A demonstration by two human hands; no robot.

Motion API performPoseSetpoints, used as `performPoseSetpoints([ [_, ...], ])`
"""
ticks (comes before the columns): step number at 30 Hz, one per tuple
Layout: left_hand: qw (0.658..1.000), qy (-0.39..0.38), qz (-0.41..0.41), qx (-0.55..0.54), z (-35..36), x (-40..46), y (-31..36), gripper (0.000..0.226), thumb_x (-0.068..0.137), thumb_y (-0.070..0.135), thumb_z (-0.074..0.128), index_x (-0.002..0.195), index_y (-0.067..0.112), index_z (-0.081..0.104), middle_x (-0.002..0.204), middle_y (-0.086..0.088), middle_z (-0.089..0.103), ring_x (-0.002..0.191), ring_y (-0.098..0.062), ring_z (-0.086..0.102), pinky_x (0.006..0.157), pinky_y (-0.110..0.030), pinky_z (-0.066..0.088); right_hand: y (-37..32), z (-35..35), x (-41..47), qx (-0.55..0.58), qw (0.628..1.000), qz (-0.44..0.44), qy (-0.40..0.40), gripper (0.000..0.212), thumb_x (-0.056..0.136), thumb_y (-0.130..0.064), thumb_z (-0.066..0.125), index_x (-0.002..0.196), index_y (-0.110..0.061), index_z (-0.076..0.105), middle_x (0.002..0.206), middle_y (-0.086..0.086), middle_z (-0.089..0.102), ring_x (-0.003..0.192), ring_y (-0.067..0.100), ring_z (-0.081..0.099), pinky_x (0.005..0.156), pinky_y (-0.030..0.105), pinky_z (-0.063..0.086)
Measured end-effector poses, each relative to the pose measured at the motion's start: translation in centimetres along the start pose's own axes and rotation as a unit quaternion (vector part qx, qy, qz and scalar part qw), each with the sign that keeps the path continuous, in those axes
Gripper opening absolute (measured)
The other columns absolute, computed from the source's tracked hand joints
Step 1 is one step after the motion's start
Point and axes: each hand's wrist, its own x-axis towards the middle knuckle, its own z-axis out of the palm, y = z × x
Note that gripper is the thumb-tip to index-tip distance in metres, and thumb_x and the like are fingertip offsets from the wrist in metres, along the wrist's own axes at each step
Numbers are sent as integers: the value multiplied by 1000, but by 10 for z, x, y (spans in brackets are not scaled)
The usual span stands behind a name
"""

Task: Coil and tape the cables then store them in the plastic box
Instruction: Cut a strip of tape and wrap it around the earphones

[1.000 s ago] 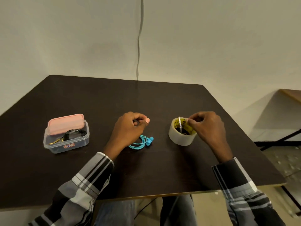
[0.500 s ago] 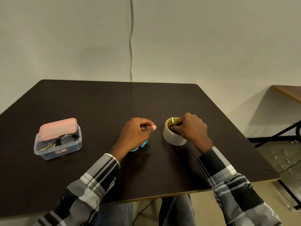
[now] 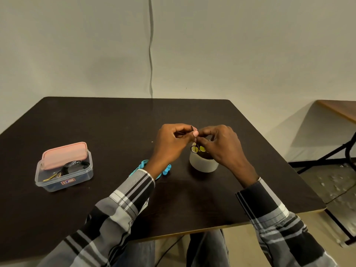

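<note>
Blue cable coiled on tabletop, left of tape roll, partly under left sleeve. Just above roll, left hand and right hand meet, fingertips pinched tight on small tape strip. Plastic box far left of roll, pink lid askew, black cable inside.

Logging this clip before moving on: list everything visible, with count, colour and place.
table: 1, dark brown, centre
plastic box: 1, clear, table left, holds a black coiled cable
lid: 1, pink, askew on the box
earphone cable: 1, blue, coiled, partly under left wrist
tape roll: 1, whitish, below right hand
second table: 1, light brown, far right
left hand: pinching a small strip
right hand: pinching the same spot
</note>
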Motion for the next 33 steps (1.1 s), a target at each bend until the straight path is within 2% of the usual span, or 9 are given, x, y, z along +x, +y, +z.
performPoseSetpoints([
  [6, 997, 63, -26, -34, 2, 5, 3, 12, 86, 17, 73, 91, 7, 76, 76, -7, 74, 69, -18, 72, 64, -31, 60, 4, 0, -3, 13, 1000, -8, 23, 17, 81, -34, 77, 97, -29, 77, 90, -12, 65, 73, -2, 54, 65, 22, 45],
  [12, 994, 79, -56, -53, 3, 6, 4, 10, 86, 16, 73, 89, 6, 74, 74, -9, 73, 68, -19, 72, 65, -31, 60, 2, 2, -10, 0, 999, 16, -42, 28, 87, -32, 73, 115, -28, 72, 103, -10, 73, 90, 10, 67, 78, 35, 58],
  [17, 993, 61, -62, -75, 8, -1, 7, 15, 89, 17, 70, 96, 5, 74, 80, -9, 74, 71, -15, 73, 65, -25, 60, 4, 7, -12, -91, 995, 34, -16, 19, 84, -43, 71, 94, -27, 73, 86, -10, 71, 79, 11, 66, 65, 34, 56],
  [20, 985, 94, -80, -119, 3, -1, 7, 12, 90, 20, 68, 96, 10, 73, 84, -9, 74, 78, -17, 74, 67, -28, 61, 5, 8, -10, -181, 977, 81, -77, 41, 75, -64, 70, 89, -25, 68, 84, -5, 67, 75, 14, 61, 58, 27, 45],
  [23, 980, 118, -99, -129, -5, 1, 3, 12, 91, 19, 68, 96, 10, 73, 88, -12, 74, 80, -16, 74, 69, -31, 61, 3, 14, -9, -227, 958, 100, -141, 44, 75, -60, 73, 96, -21, 70, 93, -1, 68, 81, 19, 64, 69, 34, 53],
  [26, 980, 124, -107, -112, -15, 0, -2, 15, 90, 17, 68, 102, 8, 72, 91, -13, 74, 85, -19, 74, 72, -33, 61, 2, 21, -9, -196, 968, 87, -133, 24, 83, -36, 70, 98, -17, 72, 96, 2, 71, 82, 20, 66, 74, 36, 58],
  [29, 983, 108, -122, -83, -26, -2, -6, 22, 90, 18, 69, 110, 9, 70, 94, -8, 72, 93, -21, 71, 80, -35, 60, 0, 24, -7, -145, 980, 86, -104, 19, 84, -29, 71, 99, -18, 73, 96, 0, 71, 81, 18, 65, 66, 32, 55],
  [31, 986, 81, -133, -67, -32, -2, -11, 31, 90, 20, 69, 119, 11, 66, 104, -4, 71, 100, -14, 68, 85, -28, 58, -1, 26, -5, -63, 989, 85, -102, 21, 83, -29, 76, 101, -18, 73, 97, -2, 71, 83, 15, 65, 64, 27, 49],
  [33, 986, 48, -145, -71, -38, -3, -14, 43, 90, 22, 69, 130, 11, 58, 119, -2, 67, 109, -9, 64, 90, -21, 53, -1, 27, -5, 60, 990, 79, -100, 17, 80, -29, 78, 94, -19, 75, 91, 0, 74, 82, 19, 68, 66, 34, 54],
])
